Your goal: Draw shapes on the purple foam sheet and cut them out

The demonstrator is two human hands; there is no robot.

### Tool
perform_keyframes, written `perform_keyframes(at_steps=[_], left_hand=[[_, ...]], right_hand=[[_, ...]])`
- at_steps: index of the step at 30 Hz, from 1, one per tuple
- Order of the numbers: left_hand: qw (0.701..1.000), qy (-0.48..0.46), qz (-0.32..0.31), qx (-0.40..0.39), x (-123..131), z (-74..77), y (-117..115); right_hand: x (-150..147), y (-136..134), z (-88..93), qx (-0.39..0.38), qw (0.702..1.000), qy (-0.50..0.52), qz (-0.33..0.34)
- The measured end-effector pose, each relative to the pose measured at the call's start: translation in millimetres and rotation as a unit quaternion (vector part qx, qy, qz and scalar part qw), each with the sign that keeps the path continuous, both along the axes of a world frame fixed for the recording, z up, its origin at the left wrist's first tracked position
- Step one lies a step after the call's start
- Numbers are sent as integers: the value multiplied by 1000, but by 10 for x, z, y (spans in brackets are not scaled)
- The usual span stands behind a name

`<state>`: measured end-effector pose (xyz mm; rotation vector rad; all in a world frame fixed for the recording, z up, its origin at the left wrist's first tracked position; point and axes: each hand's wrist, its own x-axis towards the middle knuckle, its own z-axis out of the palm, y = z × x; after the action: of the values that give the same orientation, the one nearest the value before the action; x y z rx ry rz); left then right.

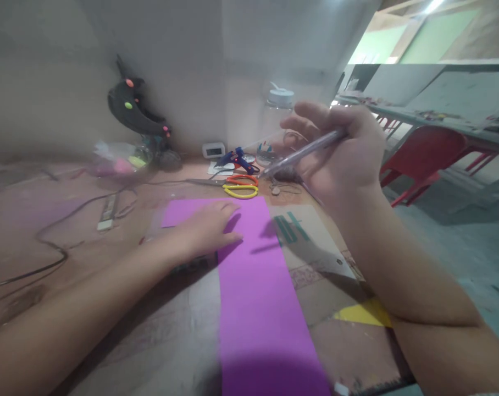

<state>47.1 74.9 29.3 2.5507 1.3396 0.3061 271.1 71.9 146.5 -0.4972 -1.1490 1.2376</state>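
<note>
While the left hand (206, 224) rests on the purple sheet (260, 297) on the table (10, 225), grip loosely spread, the right hand (348, 148) has a slim pen (311, 149) held in its grip above. Sheet looks light, bendy, easy to crease, so I'd press it flat near an edge; pen's probably stiff and slick, best pinched near its tip.

One head-worn view, close in, looking forward and down across the tabletop (18, 220), purple sheet (260, 297) running out the bottom edge near mid-frame, grey wall (187, 71) backing the upper left and middle, red chair (425, 157) farther off at right.
</note>
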Motion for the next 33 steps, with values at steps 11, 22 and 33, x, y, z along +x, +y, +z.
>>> perform_keyframes(at_steps=[11,22,33], left_hand=[[997,67,30,20,-388,-142,101],[996,46,26,78,-540,-259,432],[995,25,63,72,-545,-187,358]], right_hand=[[-34,-33,-102,65,982,-171,42],[213,87,-886,-94,967,-226,71],[214,-78,-1228,-75,944,-321,12]])
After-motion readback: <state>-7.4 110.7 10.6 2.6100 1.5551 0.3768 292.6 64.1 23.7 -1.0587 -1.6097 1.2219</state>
